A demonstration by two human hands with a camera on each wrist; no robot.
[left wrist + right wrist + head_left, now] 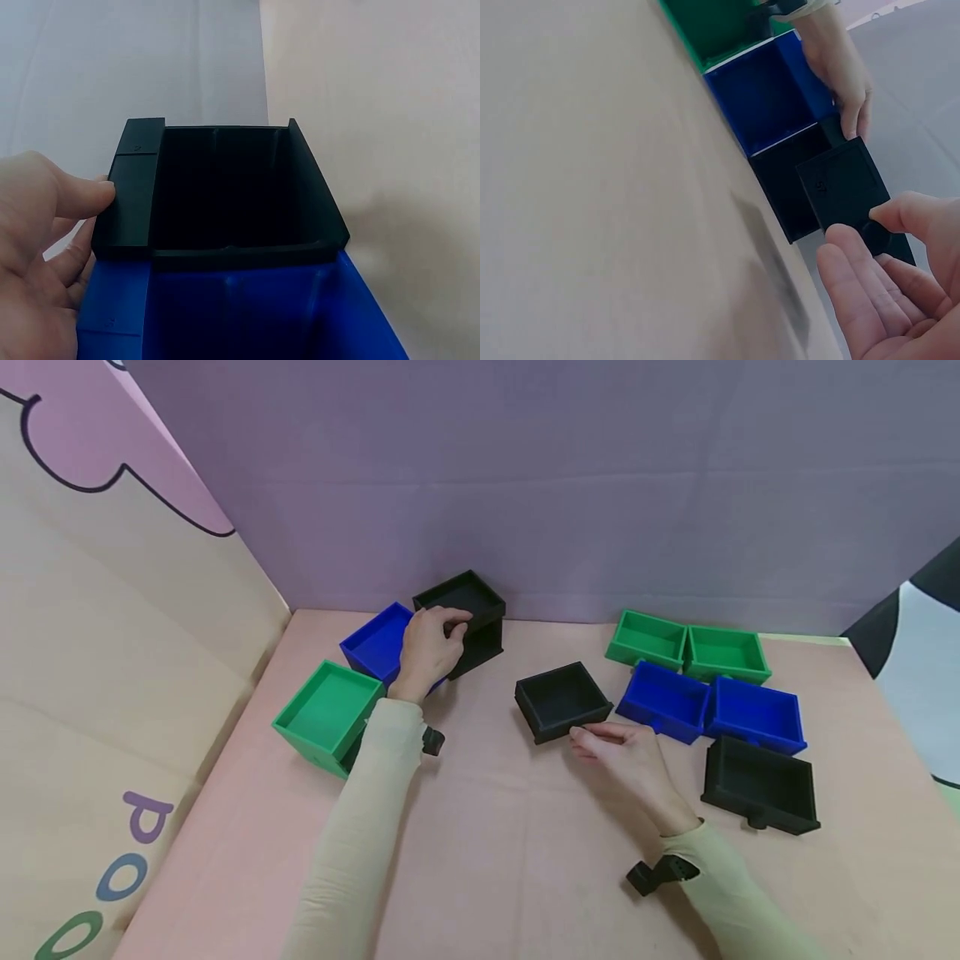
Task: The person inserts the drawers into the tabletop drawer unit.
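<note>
My left hand holds the side of a black open-fronted box; in the left wrist view the thumb lies on its outer wall. Between the thumb and fingers of my right hand is the round knob of a black drawer, clear of the tabletop in the right wrist view. That drawer stands before the black box's opening, apart or just at it; I cannot tell which. Adjoining the black box are a blue box and a green box.
To the right lie two green drawers, two blue drawers and another black drawer. A grey cloth wall rises behind the pink tabletop. A printed panel borders the left side.
</note>
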